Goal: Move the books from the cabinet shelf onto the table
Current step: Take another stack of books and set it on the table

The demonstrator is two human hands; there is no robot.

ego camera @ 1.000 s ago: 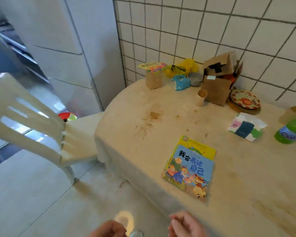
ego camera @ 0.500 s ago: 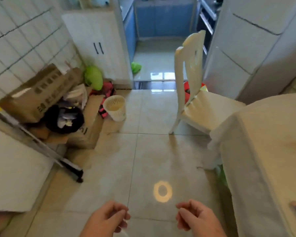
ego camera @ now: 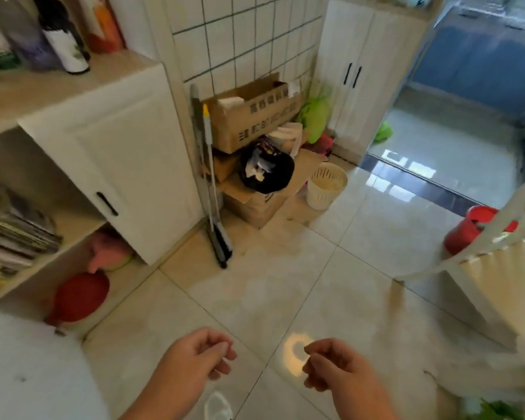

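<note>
Both hands are empty, fingers loosely curled toward the thumbs and pinching nothing: the left hand point(ego camera: 194, 359) and the right hand point(ego camera: 334, 368) hang low over the floor point(ego camera: 285, 283), near each other. The books point(ego camera: 15, 241) lie stacked flat on the open cabinet shelf point(ego camera: 73, 234) at the left edge of the view, under the top that carries bottles point(ego camera: 64, 37). They sit up and to the left of both hands, well apart from them, their long edges running back into the shelf. The left hand is nearer, so the reach probably falls to it. The table is barely in view, if at all, at the right edge. The cardboard box point(ego camera: 252, 113) bears printed characters, too blurred to read; the bottle labels are likewise unreadable.
</note>
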